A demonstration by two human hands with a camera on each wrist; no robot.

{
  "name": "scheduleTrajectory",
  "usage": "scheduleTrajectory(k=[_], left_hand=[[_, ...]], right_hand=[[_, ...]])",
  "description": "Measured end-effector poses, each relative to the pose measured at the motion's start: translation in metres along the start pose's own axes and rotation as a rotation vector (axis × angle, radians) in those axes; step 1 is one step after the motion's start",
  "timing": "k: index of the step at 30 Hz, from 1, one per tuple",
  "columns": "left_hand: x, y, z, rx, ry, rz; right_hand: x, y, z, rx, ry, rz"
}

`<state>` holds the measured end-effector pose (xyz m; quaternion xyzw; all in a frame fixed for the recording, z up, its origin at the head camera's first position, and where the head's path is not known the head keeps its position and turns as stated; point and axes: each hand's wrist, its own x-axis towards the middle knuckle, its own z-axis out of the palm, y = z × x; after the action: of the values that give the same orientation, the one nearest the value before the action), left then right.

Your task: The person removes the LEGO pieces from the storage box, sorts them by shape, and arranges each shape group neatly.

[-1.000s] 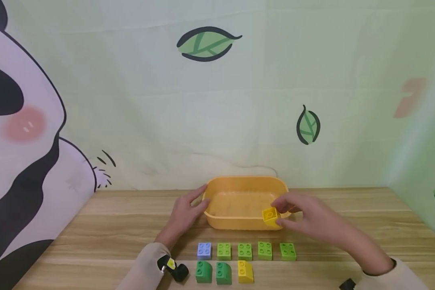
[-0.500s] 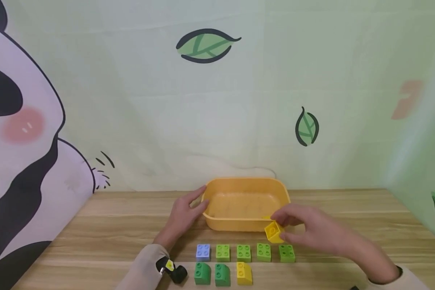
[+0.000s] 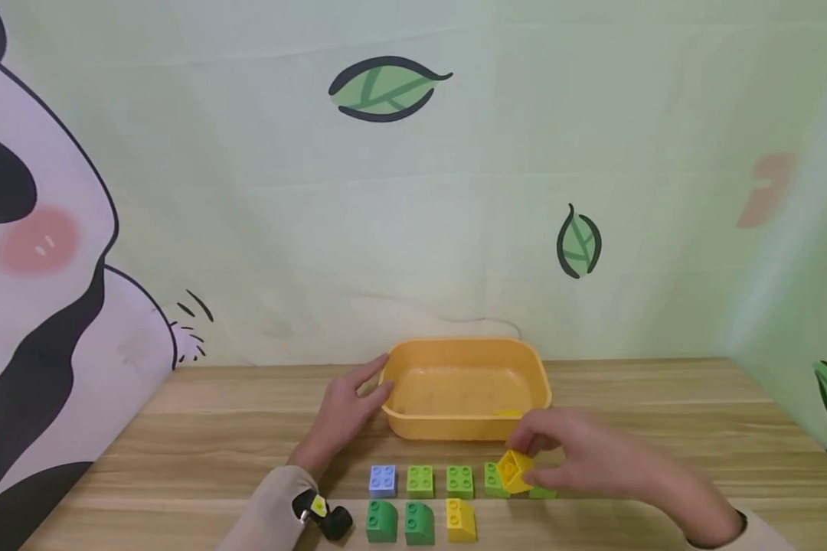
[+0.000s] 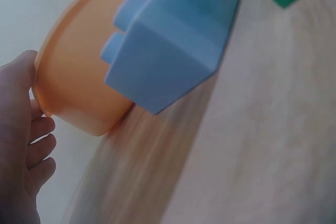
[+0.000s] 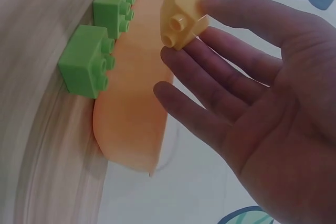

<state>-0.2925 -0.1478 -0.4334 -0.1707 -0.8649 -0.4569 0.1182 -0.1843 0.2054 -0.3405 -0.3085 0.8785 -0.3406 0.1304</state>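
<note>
My right hand [image 3: 586,455] pinches a yellow sloped brick [image 3: 513,471] between thumb and fingers, tilted with its hollow underside toward the head camera. In the right wrist view, the studs of this yellow brick [image 5: 184,17] show. It overlaps the right part of a row of light green bricks [image 3: 459,481]. My left hand [image 3: 344,409] holds the left end of an orange-yellow plastic basin [image 3: 455,428], thumb at the rim. In the left wrist view, the left hand's other fingers [image 4: 42,150] curl beside the basin's outer wall. A bit of yellow [image 3: 506,412] shows inside the basin's front right.
A blue brick [image 3: 382,480] begins the back row on the left. Nearer stand two dark green sloped bricks [image 3: 382,522] and another yellow sloped brick [image 3: 461,520]. Behind the wooden table [image 3: 234,428] hangs a printed cloth [image 3: 262,191] with a panda and leaves.
The right hand has brought the yellow brick from the basin's front right rim down toward the green row, turning it. The left hand stays at the basin.
</note>
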Motion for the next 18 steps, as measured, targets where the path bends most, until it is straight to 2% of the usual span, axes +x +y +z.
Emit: scheduleTrajectory(k=[7, 13, 18], left_hand=[[-0.001, 0.001, 0.000, 0.001, 0.002, -0.007], [-0.001, 0.001, 0.000, -0.002, 0.001, -0.010], [0.000, 0.002, 0.001, -0.003, 0.001, -0.009]], right_hand=[[0.001, 0.000, 0.007, -0.032, -0.041, -0.026], [0.003, -0.001, 0.012, -0.040, -0.060, 0.011], [0.002, 0.000, 0.016, -0.063, -0.073, -0.008]])
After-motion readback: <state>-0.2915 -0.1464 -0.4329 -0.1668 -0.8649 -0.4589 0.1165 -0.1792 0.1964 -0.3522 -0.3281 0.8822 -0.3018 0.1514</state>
